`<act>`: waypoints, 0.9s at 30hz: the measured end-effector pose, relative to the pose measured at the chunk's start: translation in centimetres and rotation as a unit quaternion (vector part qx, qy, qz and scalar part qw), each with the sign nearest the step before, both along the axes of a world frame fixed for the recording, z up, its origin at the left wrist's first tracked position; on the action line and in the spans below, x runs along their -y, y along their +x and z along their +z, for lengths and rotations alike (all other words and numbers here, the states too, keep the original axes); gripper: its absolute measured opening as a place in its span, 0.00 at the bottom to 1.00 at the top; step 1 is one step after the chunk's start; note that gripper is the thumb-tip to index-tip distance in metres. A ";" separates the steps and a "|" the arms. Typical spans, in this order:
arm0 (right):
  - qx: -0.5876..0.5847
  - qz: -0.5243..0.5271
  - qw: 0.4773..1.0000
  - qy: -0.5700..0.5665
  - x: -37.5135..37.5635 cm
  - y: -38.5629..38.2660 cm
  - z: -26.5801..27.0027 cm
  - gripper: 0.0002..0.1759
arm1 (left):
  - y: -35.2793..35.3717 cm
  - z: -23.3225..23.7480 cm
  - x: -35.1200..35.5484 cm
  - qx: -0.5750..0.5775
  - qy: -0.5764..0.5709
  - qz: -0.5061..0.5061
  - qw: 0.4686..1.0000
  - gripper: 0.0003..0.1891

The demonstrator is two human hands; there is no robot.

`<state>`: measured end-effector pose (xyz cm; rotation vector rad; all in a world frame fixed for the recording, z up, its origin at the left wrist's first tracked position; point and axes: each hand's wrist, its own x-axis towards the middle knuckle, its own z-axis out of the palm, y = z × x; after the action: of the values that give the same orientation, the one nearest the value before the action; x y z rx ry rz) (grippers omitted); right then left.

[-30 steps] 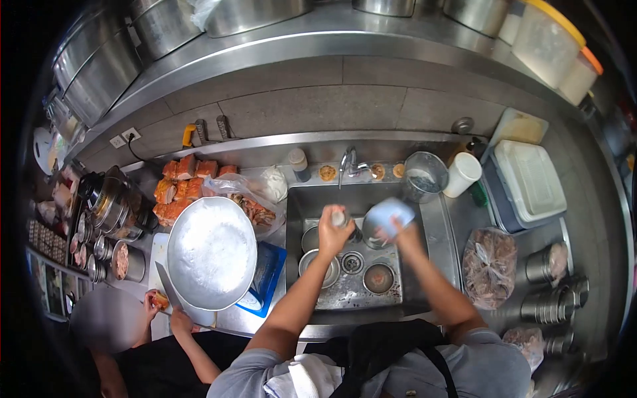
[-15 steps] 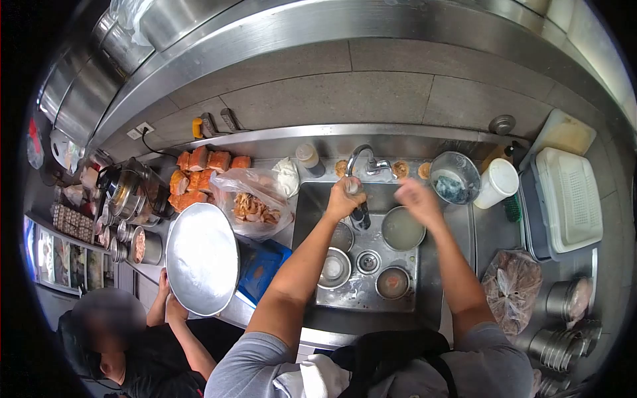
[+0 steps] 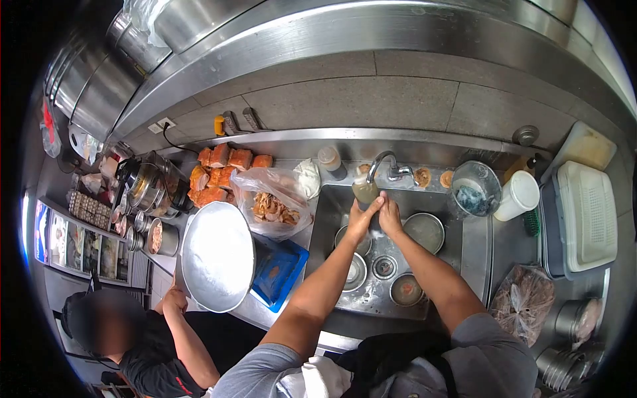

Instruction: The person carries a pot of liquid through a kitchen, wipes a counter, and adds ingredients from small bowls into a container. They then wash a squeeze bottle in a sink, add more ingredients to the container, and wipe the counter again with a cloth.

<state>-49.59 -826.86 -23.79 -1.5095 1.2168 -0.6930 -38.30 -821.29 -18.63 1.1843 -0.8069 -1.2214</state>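
Over the metal sink (image 3: 325,199), my two hands meet just below and in front of the curved faucet (image 3: 383,159). My left hand (image 3: 361,217) is closed around the lower end of a bottle-like container (image 3: 365,191) with a pale top and murky greenish-brown contents. Against it presses my right hand (image 3: 390,216), its fingers curled and partly hidden; what it grips cannot be made out. Beneath my wrists, the sink holds a large round pan of cloudy water (image 3: 424,232), a smaller pan with reddish residue (image 3: 407,290) and a white-rimmed bowl (image 3: 355,272).
To the left are orange-red meat slabs (image 3: 211,179), a plastic bag of sliced meat (image 3: 273,209), a blue scale-like tray (image 3: 279,268) and a large metal bowl (image 3: 219,255) beside a co-worker (image 3: 152,338). A clear tub (image 3: 474,189) and white container (image 3: 517,197) stand right.
My right hand has come left to join my left hand. The bottle-like container has turned, its greenish-brown part now above my hands. The camera view has shifted slightly.
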 end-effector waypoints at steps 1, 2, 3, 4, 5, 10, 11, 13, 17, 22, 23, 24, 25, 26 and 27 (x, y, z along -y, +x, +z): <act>0.024 -0.035 0.999 0.007 0.1 0.6 0.4 0.34 | -0.2 -0.5 -0.2 0.001 0.001 0.000 1.000 0.34; 0.025 -0.036 0.999 0.008 0.1 1.8 0.9 0.34 | -0.4 -0.9 -0.3 0.029 -0.005 0.024 0.999 0.34; 0.093 -0.090 0.988 -0.086 0.3 3.0 1.2 0.35 | -0.4 -1.2 -0.4 0.058 -0.010 0.048 0.997 0.34; 0.159 -0.143 0.960 -0.179 0.5 3.6 2.0 0.36 | -0.3 -1.1 -0.5 0.058 -0.009 0.047 0.997 0.34; 0.123 -0.073 0.984 -0.107 1.1 3.1 2.9 0.34 | -0.1 -0.9 -0.5 0.059 -0.021 0.054 0.997 0.33; 0.209 0.070 0.975 0.022 4.2 3.4 -0.3 0.33 | 0.0 0.9 -0.6 0.045 -0.067 0.043 0.996 0.33; 0.254 0.070 0.958 0.116 4.2 2.4 -0.2 0.34 | -0.1 1.3 -0.7 0.044 -0.066 0.041 0.996 0.33; 0.334 0.041 0.921 0.197 4.4 1.8 -0.5 0.37 | -0.4 2.4 -0.2 0.132 -0.078 0.038 0.987 0.32; 0.216 0.017 0.934 0.286 1.8 -1.5 -3.0 0.33 | -1.1 2.2 2.1 0.150 -0.125 0.120 0.973 0.32; 0.332 -0.003 0.844 0.422 -1.2 -2.6 -0.5 0.27 | -1.3 0.7 2.0 0.237 -0.152 0.136 0.950 0.38; 0.317 -0.008 0.851 0.419 -1.2 -2.4 -1.1 0.26 | -1.3 0.3 1.6 0.246 -0.152 0.123 0.949 0.39; 0.320 -0.009 0.849 0.422 -1.2 -2.3 -1.1 0.26 | -1.1 0.2 1.1 0.249 -0.149 0.121 0.949 0.39; 0.285 -0.007 0.852 0.438 -1.1 -2.1 -1.0 0.27 | -0.6 0.2 0.8 0.282 -0.173 0.094 0.939 0.42; 0.251 -0.005 0.855 0.455 -1.1 -2.0 -0.9 0.27 | -0.1 0.3 0.3 0.314 -0.195 0.067 0.927 0.45; 0.283 0.018 0.852 0.441 -0.9 -1.8 -1.4 0.28 | 0.5 0.3 -0.4 0.318 -0.193 0.067 0.926 0.45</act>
<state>-51.34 -825.92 -25.17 -0.4929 0.8418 -0.3988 -37.82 -820.89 -18.32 1.2853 -1.3520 -0.5113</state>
